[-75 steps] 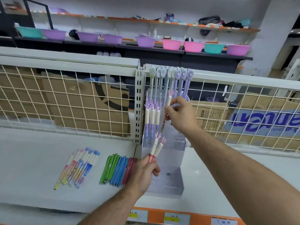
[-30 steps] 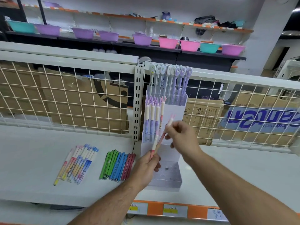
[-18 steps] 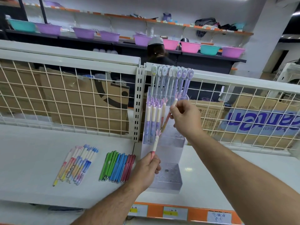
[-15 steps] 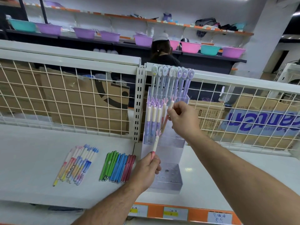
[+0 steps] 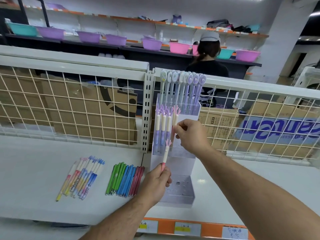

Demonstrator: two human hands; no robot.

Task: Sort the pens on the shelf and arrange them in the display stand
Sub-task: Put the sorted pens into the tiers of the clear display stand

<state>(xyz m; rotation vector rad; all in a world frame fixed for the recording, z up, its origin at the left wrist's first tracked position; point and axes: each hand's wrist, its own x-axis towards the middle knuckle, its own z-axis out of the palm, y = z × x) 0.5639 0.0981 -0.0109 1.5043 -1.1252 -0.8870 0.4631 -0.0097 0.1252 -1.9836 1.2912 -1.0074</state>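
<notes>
**Stand partly filled, two loose batches of pens left on the shelf**

The white shelf (image 5: 34,170) carries the clear tiered display stand (image 5: 183,163), set against the wire back. To its left, two sorted groups lie flat and not yet stocked: the green, blue and red pens (image 5: 125,179) and, further left, the pastel gradient pens (image 5: 81,177). In the stand, the back row of round-topped pens (image 5: 183,87) looks full. The middle row of coral-topped pens (image 5: 162,125) is about half filled, and the lowest tier shows only its holes. The right hand (image 5: 190,134) pinches a pink coral-topped pen (image 5: 175,119) at that middle row. The left hand (image 5: 155,182) grips one more pink pen (image 5: 165,153), upright in front of the stand. By this view, roughly half the job remains.
</notes>
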